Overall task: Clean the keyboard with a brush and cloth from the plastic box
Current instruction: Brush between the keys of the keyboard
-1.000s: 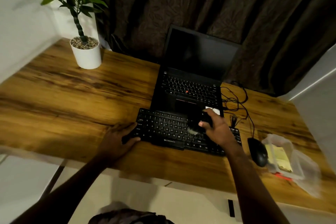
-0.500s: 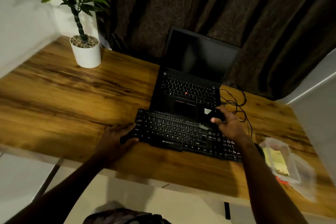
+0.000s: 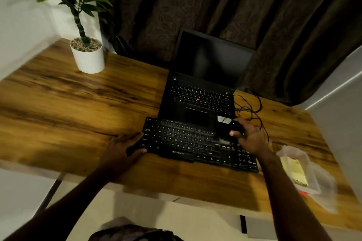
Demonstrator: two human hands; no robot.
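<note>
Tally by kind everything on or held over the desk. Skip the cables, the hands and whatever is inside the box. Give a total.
Potted plant: 1
Laptop: 1
Keyboard: 1
Brush: 1
Plastic box: 1
Total: 5

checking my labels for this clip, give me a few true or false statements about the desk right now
1. The left hand grips the left end of the keyboard. True.
2. The right hand holds the brush on the keys of the laptop. False: its bristles are on the right part of the separate keyboard.
3. The laptop screen is lit. False: it is dark.
4. The plastic box sits right of the keyboard with something yellow inside. True.
</note>
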